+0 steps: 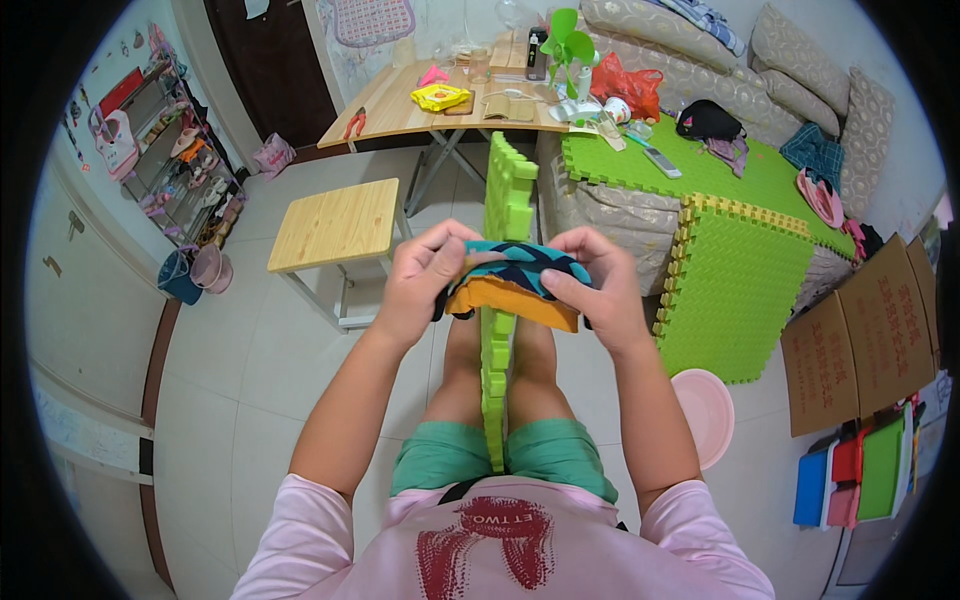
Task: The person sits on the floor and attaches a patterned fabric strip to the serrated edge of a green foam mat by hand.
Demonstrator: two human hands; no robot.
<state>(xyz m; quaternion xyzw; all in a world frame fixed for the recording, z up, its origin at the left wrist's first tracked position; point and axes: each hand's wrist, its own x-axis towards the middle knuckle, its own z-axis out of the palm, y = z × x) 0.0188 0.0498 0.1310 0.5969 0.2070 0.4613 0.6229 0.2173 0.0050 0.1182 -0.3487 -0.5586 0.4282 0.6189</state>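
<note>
Both my hands grip a folded piece of cloth (500, 268), patterned in teal and dark navy, with an orange-yellow layer hanging below it. My left hand (428, 278) pinches its left end between thumb and fingers. At the other end, my right hand (605, 292) has its thumb pressed on top of the fabric. Whether the cloth is a garment or a cleaning cloth cannot be told. A green foam mat (494, 390) stands on edge between my legs, and the cloth crosses over it, hiding part of it.
A small wooden stool-like table (338, 222) stands ahead left, before a cluttered wooden table (390, 95). At right are a sofa with green foam mats (735, 290), a pink basin (703, 415) and a cardboard box (865, 335). A shoe rack (180, 150) stands far left.
</note>
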